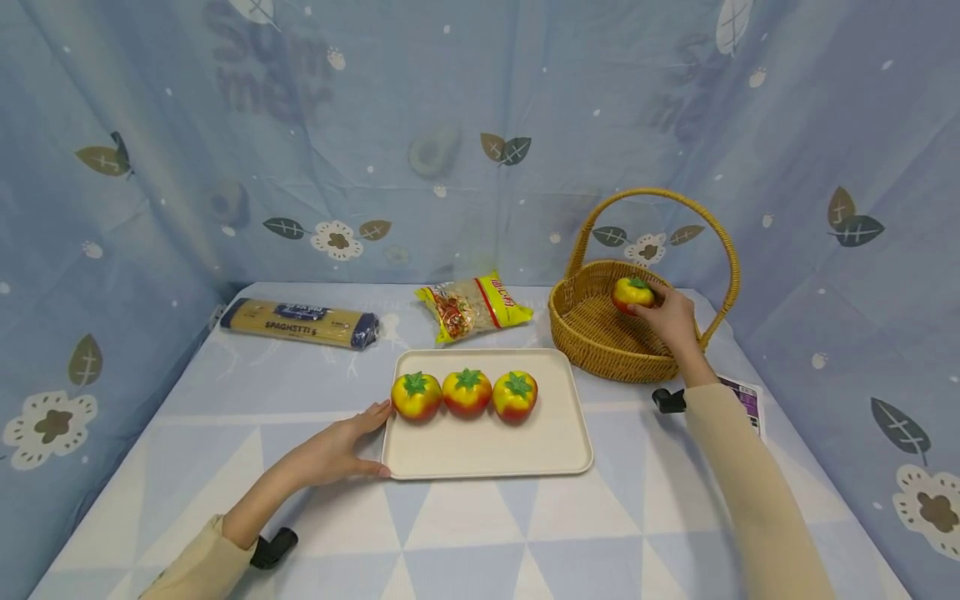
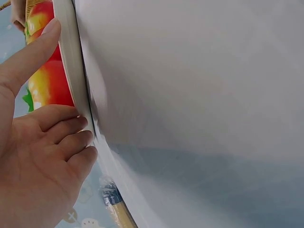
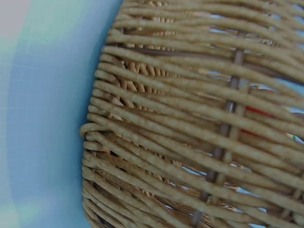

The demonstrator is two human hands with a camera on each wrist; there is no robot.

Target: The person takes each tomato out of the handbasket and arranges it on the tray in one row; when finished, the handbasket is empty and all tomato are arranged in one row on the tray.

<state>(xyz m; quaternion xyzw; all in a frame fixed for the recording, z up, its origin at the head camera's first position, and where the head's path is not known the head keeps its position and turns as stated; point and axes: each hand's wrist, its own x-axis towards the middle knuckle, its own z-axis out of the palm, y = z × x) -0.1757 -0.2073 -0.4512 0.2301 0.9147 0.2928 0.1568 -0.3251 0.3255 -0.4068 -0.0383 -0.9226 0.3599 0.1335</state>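
Observation:
My right hand (image 1: 673,318) holds a yellow-and-red toy persimmon (image 1: 632,297) with a green leafy top inside the opening of the wicker basket (image 1: 600,348). Whether that persimmon touches the basket floor, I cannot tell. Woven basket wall (image 3: 190,109) fills most of the right wrist view, hiding the hand there. Three similar persimmons (image 1: 468,393) sit in a row on the cream tray (image 1: 487,452). At the tray's left edge rests my left hand (image 1: 333,450), thumb near the front corner and fingers farther back. The left wrist view shows this hand (image 2: 45,156) against the tray rim (image 2: 71,52).
Behind the tray lies a yellow-ended noodle packet (image 1: 474,308). A spaghetti pack (image 1: 300,323) is at the back left. The basket's tall arched handle (image 1: 651,192) rises above the right hand. A purple-and-white printed item (image 1: 746,402) lies partly behind the right sleeve.

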